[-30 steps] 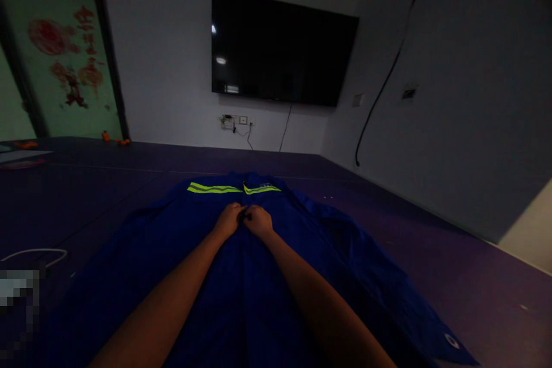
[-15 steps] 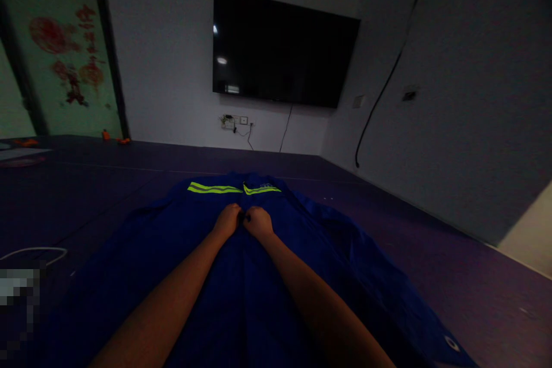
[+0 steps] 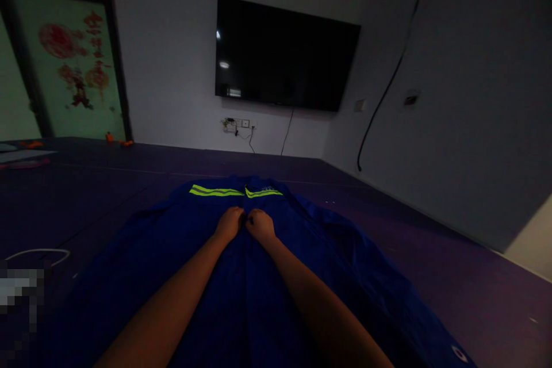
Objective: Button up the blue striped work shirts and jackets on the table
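Note:
A dark blue work jacket [image 3: 172, 264] with yellow-green reflective stripes [image 3: 218, 191] across its chest lies spread out in front of me. Both arms reach forward over it, and the hands meet at its front centre line, just below the stripes. My left hand [image 3: 230, 224] is closed at the left edge of the front opening. Close beside it, my right hand [image 3: 261, 226] is closed on the right edge. Something small and dark shows between the fingers, too dim to name.
The jacket lies on a purple floor [image 3: 452, 241]. A white cable loop [image 3: 38, 251] is on the left. Small orange objects [image 3: 126, 143] lie near the glass door [image 3: 77, 69]. A television [image 3: 284, 54] hangs on the far wall, and a black cable [image 3: 382, 103] runs down the right wall.
The view has shifted slightly, so everything sits a little lower and further right. Both hands stay closed at the same part of the jacket front; the dark bit between them shows less.

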A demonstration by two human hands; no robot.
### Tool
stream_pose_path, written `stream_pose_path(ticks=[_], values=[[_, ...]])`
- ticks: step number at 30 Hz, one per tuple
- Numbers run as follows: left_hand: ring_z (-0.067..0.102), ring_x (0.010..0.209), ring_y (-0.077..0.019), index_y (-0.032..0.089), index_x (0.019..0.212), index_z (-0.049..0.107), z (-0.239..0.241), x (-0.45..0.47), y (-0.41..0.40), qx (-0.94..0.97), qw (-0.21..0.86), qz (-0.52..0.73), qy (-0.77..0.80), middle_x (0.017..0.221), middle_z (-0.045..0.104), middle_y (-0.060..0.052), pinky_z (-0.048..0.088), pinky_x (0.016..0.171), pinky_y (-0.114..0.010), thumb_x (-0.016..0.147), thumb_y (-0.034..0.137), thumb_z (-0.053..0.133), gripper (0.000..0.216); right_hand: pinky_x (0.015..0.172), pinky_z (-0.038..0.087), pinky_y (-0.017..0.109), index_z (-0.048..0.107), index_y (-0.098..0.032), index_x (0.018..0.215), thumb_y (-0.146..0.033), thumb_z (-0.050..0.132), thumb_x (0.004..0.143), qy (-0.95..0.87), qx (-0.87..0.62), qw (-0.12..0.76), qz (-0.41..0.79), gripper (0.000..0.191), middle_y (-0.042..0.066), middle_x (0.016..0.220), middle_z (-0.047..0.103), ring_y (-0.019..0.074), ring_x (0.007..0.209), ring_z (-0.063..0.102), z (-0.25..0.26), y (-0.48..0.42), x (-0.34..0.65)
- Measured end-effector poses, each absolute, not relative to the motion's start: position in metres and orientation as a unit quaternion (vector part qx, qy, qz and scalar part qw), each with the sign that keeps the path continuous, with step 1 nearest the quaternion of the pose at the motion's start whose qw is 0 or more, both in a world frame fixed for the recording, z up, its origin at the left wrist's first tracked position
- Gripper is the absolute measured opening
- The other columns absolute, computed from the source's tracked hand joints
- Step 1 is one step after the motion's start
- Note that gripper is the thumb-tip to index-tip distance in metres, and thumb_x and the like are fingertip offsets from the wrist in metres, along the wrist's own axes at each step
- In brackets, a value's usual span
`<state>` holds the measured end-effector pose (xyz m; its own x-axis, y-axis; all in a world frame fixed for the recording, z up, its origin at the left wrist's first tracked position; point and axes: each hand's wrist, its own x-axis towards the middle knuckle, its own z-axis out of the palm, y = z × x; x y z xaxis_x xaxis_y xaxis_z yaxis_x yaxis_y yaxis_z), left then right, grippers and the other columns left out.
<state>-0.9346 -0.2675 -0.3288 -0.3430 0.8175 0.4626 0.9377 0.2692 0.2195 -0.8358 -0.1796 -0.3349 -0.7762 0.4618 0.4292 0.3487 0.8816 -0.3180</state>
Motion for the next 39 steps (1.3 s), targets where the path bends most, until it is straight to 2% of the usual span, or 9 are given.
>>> stream_pose_path(ticks=[7, 9, 12, 15, 19, 26, 31, 35, 39], values=[[0.053, 0.097, -0.0183, 0.016, 0.107, 0.052, -0.328, -0.933, -0.269, -0.541, 0.150, -0.298, -0.772, 0.106, 0.059, -0.010, 0.040, 0.083, -0.029, 0.080, 0.014, 0.044, 0.029, 0.061, 0.039, 0.021, 0.064, -0.017, 0.073, -0.024, 0.049, 0.072, -0.886, -0.233, 0.347, 0.198, 0.016, 0.004, 0.075, 0.064, 0.0145, 0.071, 0.057, -0.341, -0.171, -0.840], [0.054, 0.094, -0.0184, 0.016, 0.102, 0.053, -0.325, -0.931, -0.271, -0.536, 0.156, -0.300, -0.774, 0.101, 0.060, -0.010, 0.041, 0.080, -0.029, 0.079, 0.016, 0.046, 0.024, 0.058, 0.039, 0.020, 0.063, -0.017, 0.068, -0.024, 0.046, 0.073, -0.858, -0.240, 0.386, 0.240, 0.019, 0.003, 0.067, 0.063, 0.0133, 0.064, 0.056, -0.343, -0.167, -0.840], [0.055, 0.083, -0.0181, 0.015, 0.083, 0.058, -0.321, -0.926, -0.274, -0.532, 0.158, -0.266, -0.788, 0.087, 0.061, -0.008, 0.040, 0.071, -0.027, 0.078, 0.024, 0.049, 0.013, 0.055, 0.040, 0.019, 0.061, -0.017, 0.064, -0.024, 0.040, 0.075, -0.811, -0.241, 0.433, 0.310, 0.025, 0.001, 0.060, 0.061, 0.0126, 0.060, 0.056, -0.346, -0.161, -0.840], [0.055, 0.070, -0.0159, 0.016, 0.071, 0.058, -0.320, -0.920, -0.278, -0.534, 0.119, -0.222, -0.807, 0.074, 0.060, -0.005, 0.035, 0.060, -0.024, 0.080, 0.030, 0.046, 0.020, 0.053, 0.042, 0.019, 0.062, -0.016, 0.066, -0.025, 0.036, 0.075, -0.773, -0.246, 0.437, 0.388, 0.029, 0.001, 0.060, 0.062, 0.0123, 0.057, 0.057, -0.350, -0.159, -0.838], [0.051, 0.059, -0.0129, 0.016, 0.066, 0.057, -0.320, -0.914, -0.283, -0.542, 0.070, -0.212, -0.810, 0.064, 0.058, -0.003, 0.028, 0.053, -0.023, 0.082, 0.028, 0.040, 0.027, 0.056, 0.045, 0.020, 0.064, -0.013, 0.073, -0.026, 0.037, 0.075, -0.745, -0.247, 0.421, 0.455, 0.030, 0.004, 0.065, 0.064, 0.0127, 0.058, 0.059, -0.353, -0.164, -0.833], [0.044, 0.052, -0.0109, 0.016, 0.052, 0.049, -0.320, -0.901, -0.297, -0.531, 0.016, -0.290, -0.796, 0.050, 0.049, 0.001, 0.026, 0.051, -0.021, 0.083, 0.041, 0.035, 0.043, 0.062, 0.047, 0.022, 0.065, -0.014, 0.077, -0.027, 0.042, 0.076, -0.775, -0.211, 0.405, 0.437, 0.027, 0.004, 0.072, 0.067, 0.0129, 0.064, 0.061, -0.354, -0.184, -0.806], [0.043, 0.051, -0.0107, 0.015, 0.049, 0.047, -0.326, -0.882, -0.314, -0.513, -0.003, -0.310, -0.800, 0.048, 0.047, 0.001, 0.025, 0.050, -0.021, 0.083, 0.049, 0.030, 0.051, 0.062, 0.047, 0.023, 0.066, -0.016, 0.075, -0.025, 0.049, 0.075, -0.816, -0.157, 0.387, 0.399, 0.020, 0.003, 0.072, 0.067, 0.0133, 0.065, 0.061, -0.352, -0.202, -0.777], [0.044, 0.051, -0.0111, 0.015, 0.052, 0.051, -0.327, -0.868, -0.329, -0.495, 0.003, -0.289, -0.820, 0.050, 0.051, 0.000, 0.024, 0.050, -0.022, 0.082, 0.048, 0.035, 0.047, 0.063, 0.047, 0.022, 0.068, -0.017, 0.075, -0.021, 0.052, 0.074, -0.852, -0.122, 0.362, 0.357, 0.016, 0.003, 0.074, 0.067, 0.0129, 0.068, 0.061, -0.351, -0.213, -0.759], [0.052, 0.057, -0.0127, 0.015, 0.063, 0.060, -0.325, -0.859, -0.338, -0.482, 0.013, -0.261, -0.836, 0.062, 0.061, -0.003, 0.028, 0.052, -0.022, 0.080, 0.038, 0.043, 0.033, 0.061, 0.045, 0.021, 0.069, -0.018, 0.076, -0.017, 0.057, 0.072, -0.882, -0.109, 0.338, 0.310, 0.013, 0.002, 0.075, 0.066, 0.0114, 0.066, 0.059, -0.350, -0.217, -0.752]])
